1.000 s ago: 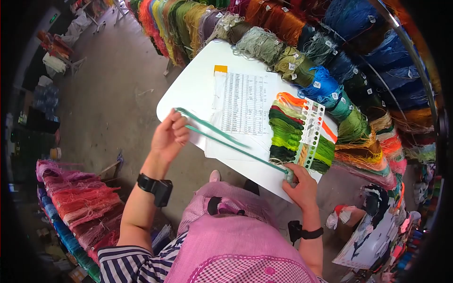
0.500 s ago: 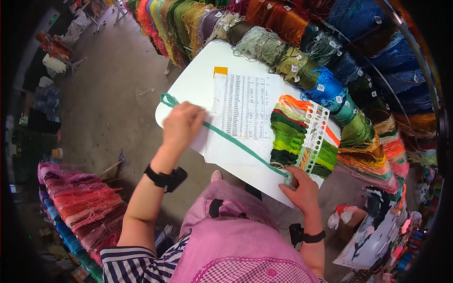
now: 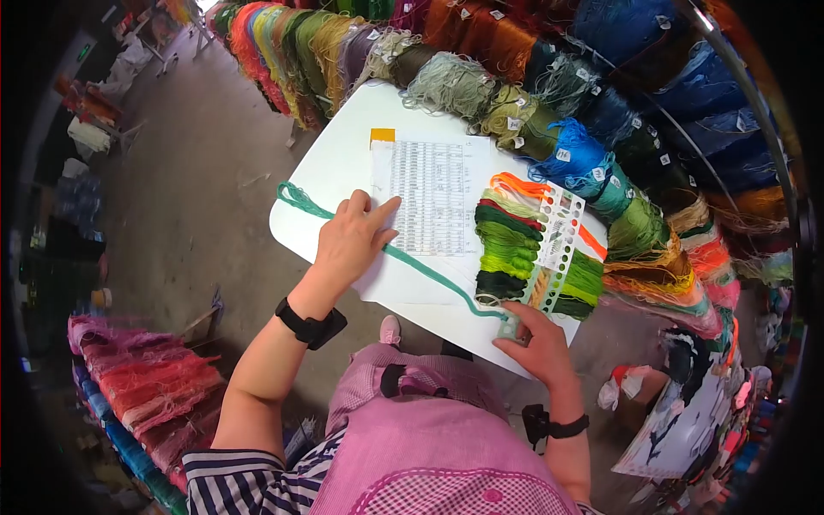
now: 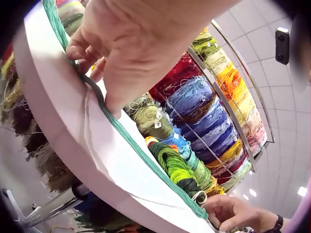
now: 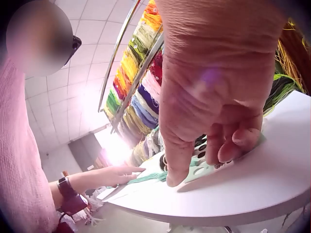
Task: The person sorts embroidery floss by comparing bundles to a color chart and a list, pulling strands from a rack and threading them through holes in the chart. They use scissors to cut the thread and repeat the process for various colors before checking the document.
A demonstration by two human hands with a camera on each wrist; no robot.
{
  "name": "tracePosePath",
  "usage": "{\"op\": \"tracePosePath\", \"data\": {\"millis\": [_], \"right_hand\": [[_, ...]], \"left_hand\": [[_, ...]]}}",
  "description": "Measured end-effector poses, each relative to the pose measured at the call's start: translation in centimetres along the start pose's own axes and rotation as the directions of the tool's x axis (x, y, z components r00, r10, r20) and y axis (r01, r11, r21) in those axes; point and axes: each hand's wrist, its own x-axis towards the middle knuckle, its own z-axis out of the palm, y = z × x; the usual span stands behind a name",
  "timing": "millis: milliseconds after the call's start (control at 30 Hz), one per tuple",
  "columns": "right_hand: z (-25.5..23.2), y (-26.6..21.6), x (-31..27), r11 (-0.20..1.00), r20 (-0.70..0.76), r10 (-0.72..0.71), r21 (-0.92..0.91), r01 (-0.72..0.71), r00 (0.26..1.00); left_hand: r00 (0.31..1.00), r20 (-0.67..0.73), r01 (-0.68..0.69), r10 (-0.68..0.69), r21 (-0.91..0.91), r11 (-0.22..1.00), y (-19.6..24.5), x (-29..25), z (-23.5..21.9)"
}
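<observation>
A long skein of green thread (image 3: 429, 273) runs across the white table (image 3: 330, 163), ending in a loose loop at the far left. My left hand (image 3: 350, 236) rests over the skein near that loop, index finger and thumb spread apart; the left wrist view shows its fingertips on the green strands (image 4: 138, 148). At the skein's other end, it is tied to a small pale green card with holes (image 3: 508, 328). My right hand (image 3: 539, 342) holds this card down on the table, thumb on one side and fingers bent over the other.
A printed list (image 3: 429, 197) lies in the middle of the table. Beside it is a white punched card (image 3: 554, 249) hung with green, red and orange threads. Racks of coloured yarn hanks (image 3: 451, 86) line the far side, and pink hanks (image 3: 154, 369) hang at lower left.
My left hand has come down from the table's left edge, where it held the raised skein, and moved right onto it. The skein now lies along the table. My right hand stays at the small card.
</observation>
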Motion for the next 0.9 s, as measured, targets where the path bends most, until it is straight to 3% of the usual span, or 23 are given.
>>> {"op": "tracePosePath", "data": {"millis": [167,233,267,333,467,533,567,633,667,733,800,867,900], "right_hand": [[-0.2,-1.1,-0.6,0.996,0.037,0.015,0.091,-0.018,0.999],[-0.7,-0.9,-1.6,0.922,0.106,0.117,0.357,-0.148,0.987],[-0.8,-0.5,-2.3,0.923,0.087,0.123,0.356,-0.147,0.989],[-1.0,1.1,-3.9,0.871,-0.084,0.166,0.479,-0.106,0.983],[-3.9,4.8,-8.6,0.943,-0.395,0.216,0.321,-0.086,0.893],[-6.6,6.3,-11.3,0.96,-0.536,0.242,0.255,-0.119,0.809],[-7.7,7.7,-12.5,0.977,-0.635,0.199,0.188,-0.1,0.747],[-10.0,10.9,-14.6,0.966,-0.73,0.245,0.238,-0.099,0.638],[-11.3,12.8,-15.6,0.958,-0.771,0.257,0.28,-0.052,0.582],[-13.6,17.8,-17.2,0.938,-0.815,0.284,0.345,0.03,0.504],[-16.7,21.6,-18.8,0.909,-0.841,0.3,0.395,0.132,0.45],[-20.0,25.3,-20.9,0.859,-0.829,0.405,0.489,0.148,0.386],[-21.6,27.2,-21.9,0.856,-0.83,0.406,0.492,0.159,0.381]], "left_hand": [[1.0,0.014,-0.011,0.011,-0.02,1.0,-0.3,0.1,0.0],[1.0,0.018,-0.022,0.023,-0.029,0.999,-0.3,0.2,-0.3],[0.999,0.03,-0.015,0.016,-0.036,0.999,-0.2,0.2,-0.3],[0.998,0.041,-0.045,0.047,-0.05,0.998,-0.5,0.1,-0.3],[0.996,-0.043,-0.083,0.083,-0.015,0.996,-1.0,0.0,0.9],[0.998,0.063,-0.018,0.022,-0.074,0.997,-0.7,0.0,0.4],[0.997,0.071,-0.002,0.003,-0.02,1.0,-0.4,0.0,0.3],[0.998,-0.012,-0.065,0.065,0.001,0.998,0.4,-0.5,0.7],[0.995,-0.047,-0.092,0.091,-0.005,0.996,1.3,-0.3,0.9],[0.995,0.044,-0.077,0.085,-0.155,0.985,7.1,-1.0,-1.3],[0.972,-0.044,-0.234,0.231,-0.271,0.934,11.2,-1.5,-0.7],[0.991,0.085,-0.052,0.101,-0.458,0.888,16.4,-2.1,0.3],[0.988,0.112,-0.038,0.107,-0.496,0.868,19.3,-2.5,1.0]]}}
